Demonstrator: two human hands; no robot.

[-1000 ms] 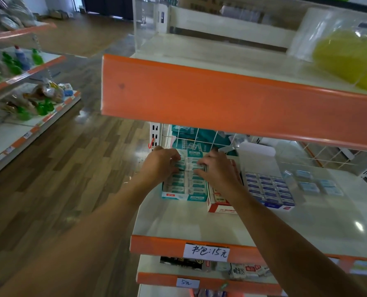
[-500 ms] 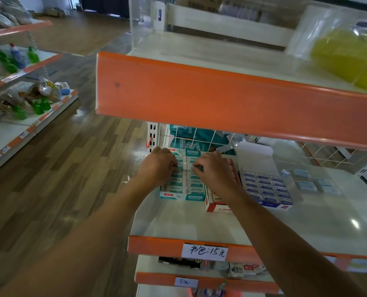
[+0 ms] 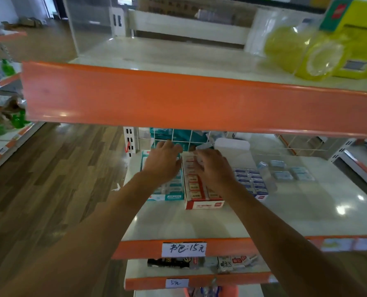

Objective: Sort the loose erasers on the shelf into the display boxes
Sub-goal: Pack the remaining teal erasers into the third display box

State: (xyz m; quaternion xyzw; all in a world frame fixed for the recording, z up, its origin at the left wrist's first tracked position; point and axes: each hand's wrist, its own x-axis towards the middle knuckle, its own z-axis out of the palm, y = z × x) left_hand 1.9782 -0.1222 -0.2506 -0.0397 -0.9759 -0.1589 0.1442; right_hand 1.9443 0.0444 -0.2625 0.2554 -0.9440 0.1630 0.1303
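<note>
Three display boxes stand side by side on the white shelf point(image 3: 199, 224): a teal box point(image 3: 169, 196), a red box point(image 3: 201, 204) and a blue box point(image 3: 252, 182), each with rows of wrapped erasers. My left hand point(image 3: 163, 162) lies flat over the back of the teal box, at its edge with the red box. My right hand point(image 3: 215, 169) hovers over the back rows of the red box, its fingers spread and loosely bent. Several loose pale-blue erasers point(image 3: 283, 175) lie on the shelf to the right of the blue box. Neither hand plainly holds anything.
The orange lip of the upper shelf point(image 3: 199, 103) hangs just above my hands and hides the back of the shelf. A wire grid point(image 3: 178, 138) backs the boxes. Yellow packages point(image 3: 319, 52) sit on the upper shelf. Small items line the lower shelf point(image 3: 199, 263).
Both hands have left the teal box's erasers and shifted right and back. My right hand is now over the red box, my left at the teal box's right edge.
</note>
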